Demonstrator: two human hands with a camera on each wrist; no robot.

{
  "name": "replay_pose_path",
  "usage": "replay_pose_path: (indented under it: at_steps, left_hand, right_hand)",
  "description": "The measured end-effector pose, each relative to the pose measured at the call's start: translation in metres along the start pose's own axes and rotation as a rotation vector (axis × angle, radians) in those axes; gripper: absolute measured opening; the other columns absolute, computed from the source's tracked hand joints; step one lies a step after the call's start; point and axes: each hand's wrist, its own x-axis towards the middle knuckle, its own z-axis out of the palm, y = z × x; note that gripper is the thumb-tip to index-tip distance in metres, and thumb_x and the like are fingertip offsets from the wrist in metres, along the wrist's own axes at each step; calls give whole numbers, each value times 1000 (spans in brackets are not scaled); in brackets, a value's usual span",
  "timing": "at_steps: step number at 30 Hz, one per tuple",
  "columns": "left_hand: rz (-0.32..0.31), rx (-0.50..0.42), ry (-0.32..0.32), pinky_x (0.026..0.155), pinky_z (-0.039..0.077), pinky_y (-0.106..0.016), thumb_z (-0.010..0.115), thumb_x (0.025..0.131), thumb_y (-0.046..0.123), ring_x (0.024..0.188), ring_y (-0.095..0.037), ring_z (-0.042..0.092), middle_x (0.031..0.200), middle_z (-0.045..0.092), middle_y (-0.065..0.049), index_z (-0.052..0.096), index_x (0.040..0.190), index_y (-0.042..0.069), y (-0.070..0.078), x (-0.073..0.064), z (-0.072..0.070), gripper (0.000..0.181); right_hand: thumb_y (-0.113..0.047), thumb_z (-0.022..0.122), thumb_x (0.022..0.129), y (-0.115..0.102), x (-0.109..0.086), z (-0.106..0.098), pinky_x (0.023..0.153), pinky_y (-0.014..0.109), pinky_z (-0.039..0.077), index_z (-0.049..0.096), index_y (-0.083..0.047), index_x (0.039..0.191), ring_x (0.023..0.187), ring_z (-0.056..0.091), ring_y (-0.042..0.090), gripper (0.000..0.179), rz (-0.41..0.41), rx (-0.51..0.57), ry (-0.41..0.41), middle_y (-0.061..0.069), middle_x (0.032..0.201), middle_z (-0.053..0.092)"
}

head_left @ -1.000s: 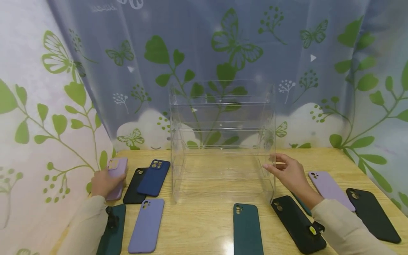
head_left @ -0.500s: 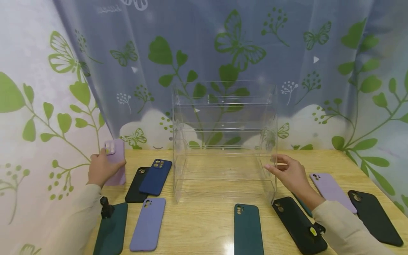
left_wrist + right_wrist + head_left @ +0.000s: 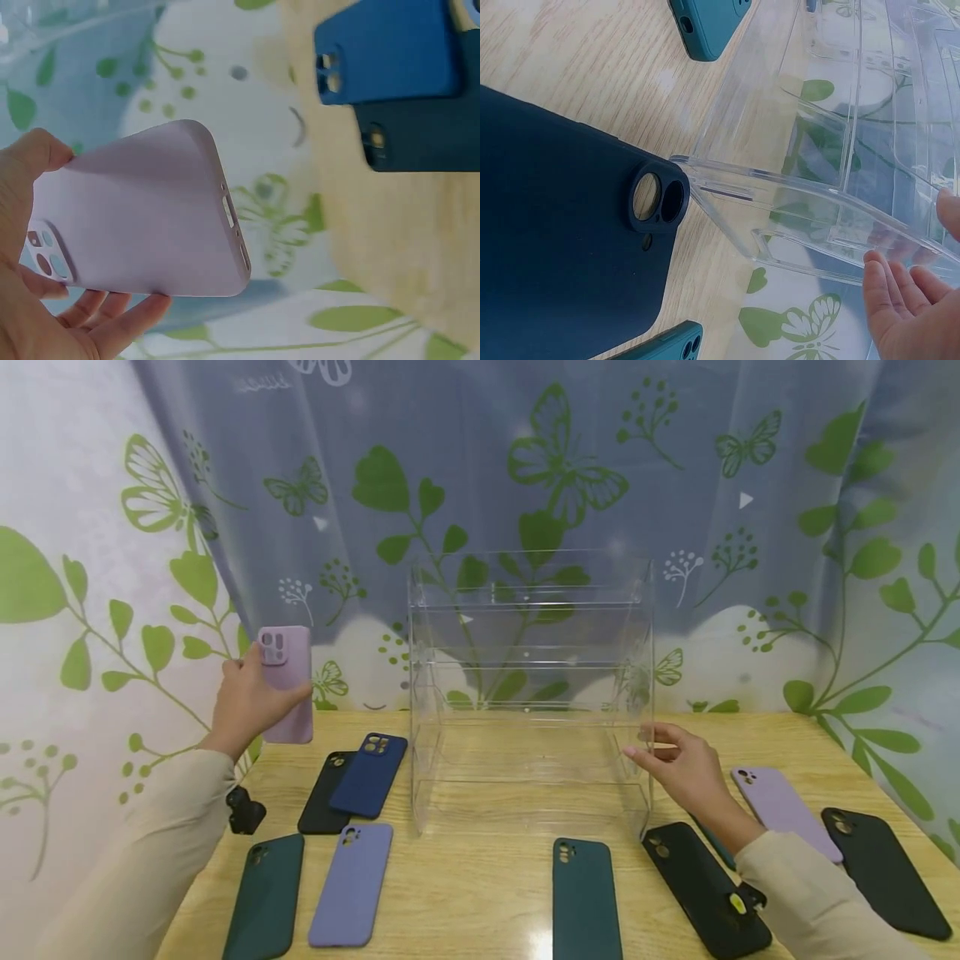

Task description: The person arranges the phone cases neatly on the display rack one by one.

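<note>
My left hand [image 3: 246,703] holds a pale pink-purple phone case [image 3: 294,714] upright above the table's left side, thumb on one long edge and fingers on the other. The case's back and camera cutout face me; its port end shows in the left wrist view [image 3: 150,217]. A clear tiered acrylic rack [image 3: 528,667] stands at the centre. My right hand [image 3: 682,772] grips the rack's right side panel, with the thumb at its inner side and the fingers along the outside. In the right wrist view, those fingers [image 3: 900,289] lie against the clear panel.
On the left lie a navy case [image 3: 369,777] overlapping a black case [image 3: 318,806], a green case [image 3: 266,893] and a lavender case [image 3: 351,885]. A green case [image 3: 585,893] lies in front; a black case [image 3: 697,885], purple case [image 3: 783,810] and another black case [image 3: 885,868] lie right.
My left hand has lifted the pink-purple phone case off the table, raising it and bringing it slightly right. The right hand stays at the rack's side.
</note>
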Motion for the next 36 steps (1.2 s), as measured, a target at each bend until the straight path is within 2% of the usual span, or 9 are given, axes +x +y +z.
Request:
replay_pose_path:
  at_steps: [5, 9, 17, 22, 29, 33, 36]
  left_hand:
    - [44, -5, 12, 69, 49, -59, 67, 83, 44, 99, -49, 45, 123, 36, -42, 14, 149, -8, 36, 10, -19, 99]
    - [55, -33, 22, 75, 47, -60, 65, 83, 49, 105, -49, 43, 129, 32, -40, 9, 152, -2, 67, 17, -30, 102]
    - [52, -96, 32, 84, 45, -62, 64, 79, 56, 107, -45, 47, 136, 30, -30, 1, 155, 11, 132, 29, -41, 108]
    - [77, -148, 36, 91, 45, -57, 67, 79, 53, 113, -42, 47, 139, 28, -27, 3, 155, 14, 168, 36, -38, 107]
    - [113, -204, 22, 95, 45, -49, 67, 78, 50, 115, -35, 47, 140, 27, -20, 4, 154, 15, 212, 43, -27, 104]
    - [123, -265, 58, 95, 45, -45, 68, 78, 49, 115, -31, 46, 139, 27, -18, 4, 154, 15, 230, 46, -15, 104]
    - [130, -320, 121, 92, 47, -42, 69, 78, 47, 112, -28, 46, 137, 28, -18, 5, 153, 13, 239, 49, -3, 104]
  right_hand:
    - [-49, 62, 90, 0, 0, 0, 76, 47, 56, 50, -4, 137, 111, 59, 41, 66, 8, 2, 2, 27, 135, 50]
    - [-50, 61, 90, 1, 0, 0, 76, 47, 56, 49, -4, 138, 111, 59, 41, 67, 10, 4, 1, 27, 135, 49]
    - [-50, 61, 90, 2, 1, 1, 76, 47, 56, 48, -4, 138, 111, 59, 41, 68, 7, 5, -3, 27, 135, 50]
    - [-49, 61, 90, 2, -1, 1, 75, 46, 56, 49, -4, 138, 110, 60, 41, 66, 1, 10, -1, 27, 134, 50]
    - [-49, 62, 90, 3, -2, 2, 75, 46, 56, 48, -4, 138, 111, 59, 41, 67, 0, 15, -1, 27, 135, 50]
    - [-48, 62, 90, 3, -1, 2, 75, 46, 56, 48, -4, 138, 110, 59, 41, 67, -4, 13, 6, 27, 135, 49]
    - [-48, 62, 90, 3, 0, 3, 75, 46, 56, 48, -3, 138, 110, 60, 41, 67, -3, 16, 8, 27, 135, 50]
